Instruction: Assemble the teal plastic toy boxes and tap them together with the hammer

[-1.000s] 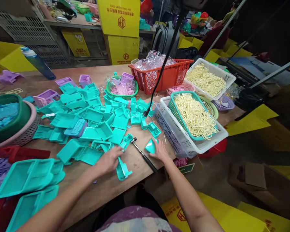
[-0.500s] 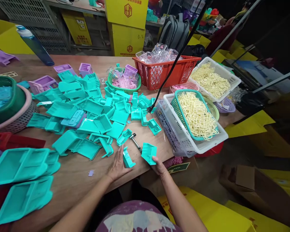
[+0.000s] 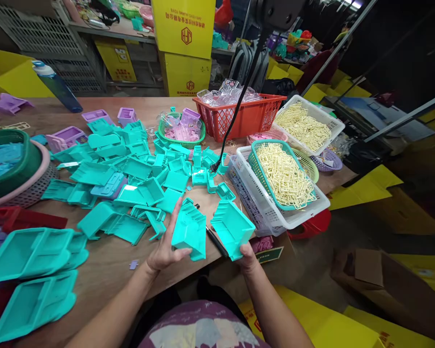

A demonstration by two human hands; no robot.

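My left hand (image 3: 165, 246) holds a teal plastic part (image 3: 189, 230) lifted above the front edge of the wooden table (image 3: 108, 263). My right hand (image 3: 247, 255) grips a second teal plastic part (image 3: 232, 228), box-like and tilted, just to the right of the first. The two parts are side by side, a little apart. A small black-handled hammer (image 3: 214, 239) lies on the table between and under them. A heap of teal plastic parts (image 3: 137, 164) covers the table beyond my hands.
A white basket (image 3: 304, 215) holding a teal basket of cream clips (image 3: 282, 174) stands at the right. Behind are a red basket (image 3: 239, 116), another white tray of clips (image 3: 306, 125), a green basket (image 3: 181, 130). Large teal trays (image 3: 29, 253) lie front left. A black cable (image 3: 239, 101) hangs down.
Both hands have lifted their teal parts off the table and brought them up closer to me, side by side. The view has tilted slightly.
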